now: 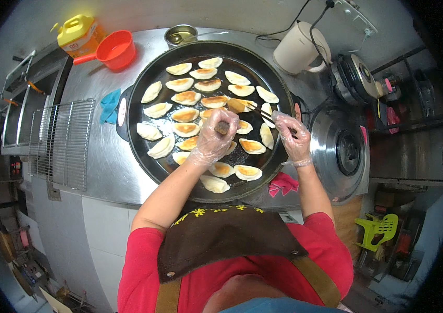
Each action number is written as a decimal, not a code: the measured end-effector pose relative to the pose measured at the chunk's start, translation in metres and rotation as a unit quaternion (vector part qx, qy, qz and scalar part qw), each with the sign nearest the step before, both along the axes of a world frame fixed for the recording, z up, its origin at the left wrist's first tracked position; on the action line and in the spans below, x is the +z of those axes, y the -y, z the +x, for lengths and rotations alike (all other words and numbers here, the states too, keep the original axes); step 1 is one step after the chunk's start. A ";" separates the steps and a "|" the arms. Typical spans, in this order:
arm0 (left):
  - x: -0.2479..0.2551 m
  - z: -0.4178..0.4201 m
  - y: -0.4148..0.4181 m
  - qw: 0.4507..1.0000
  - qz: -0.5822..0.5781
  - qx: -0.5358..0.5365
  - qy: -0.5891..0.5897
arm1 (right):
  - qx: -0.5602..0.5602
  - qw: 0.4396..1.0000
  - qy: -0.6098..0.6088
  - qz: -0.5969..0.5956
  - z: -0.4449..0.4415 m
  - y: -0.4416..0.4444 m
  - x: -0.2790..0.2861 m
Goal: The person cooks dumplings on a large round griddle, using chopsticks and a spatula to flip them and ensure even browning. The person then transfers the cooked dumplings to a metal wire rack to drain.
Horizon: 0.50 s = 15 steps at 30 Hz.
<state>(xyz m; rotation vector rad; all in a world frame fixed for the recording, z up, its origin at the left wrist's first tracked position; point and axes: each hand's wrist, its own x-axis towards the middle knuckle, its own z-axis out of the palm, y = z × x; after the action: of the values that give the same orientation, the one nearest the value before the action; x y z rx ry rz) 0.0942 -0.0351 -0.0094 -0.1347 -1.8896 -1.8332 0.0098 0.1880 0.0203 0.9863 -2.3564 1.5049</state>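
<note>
A large round black electric griddle pan (140, 156) holds many half-moon dumplings (186, 98), some browned on top and others pale. My left hand (215, 135), in a clear plastic glove, grips the brown handle of what looks like a wooden spatula (238, 105). The spatula's tan blade lies among the dumplings right of the pan's middle. Gloved likewise, my right hand (292, 133) holds a pair of dark chopsticks (261, 112) over the pan's right side. Their tips reach the spatula blade; whether they pinch a dumpling there I cannot tell. My left forearm and hand hide some dumplings.
Behind the pan stand a metal bowl of oil with a ladle (181, 36), a red dipper (116, 51) and a yellow jug (78, 35). A wire rack (63, 144) and blue cloth (110, 106) lie left. Rightward are a kettle (298, 49), a lid (333, 144) and a pink cloth (284, 184).
</note>
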 end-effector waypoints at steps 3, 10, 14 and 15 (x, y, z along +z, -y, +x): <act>-0.001 -0.003 -0.008 0.999 -0.026 0.002 -0.035 | -0.015 1.000 0.011 -0.014 -0.008 -0.011 -0.008; 0.000 -0.009 -0.016 0.998 -0.031 0.016 -0.044 | -0.041 0.998 -0.002 -0.057 -0.011 -0.015 -0.019; 0.001 -0.011 -0.014 0.997 -0.060 0.015 -0.037 | -0.056 0.989 0.098 -0.097 -0.004 -0.010 -0.021; 0.000 -0.012 -0.013 0.998 -0.050 0.008 -0.036 | -0.055 0.992 0.078 -0.083 -0.004 -0.010 -0.022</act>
<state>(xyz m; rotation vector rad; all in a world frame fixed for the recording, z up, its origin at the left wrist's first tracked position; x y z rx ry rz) 0.0821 -0.0218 -0.0095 -0.2172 -1.9261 -1.7019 0.0054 0.1982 -0.0018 0.7139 -2.2971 1.7581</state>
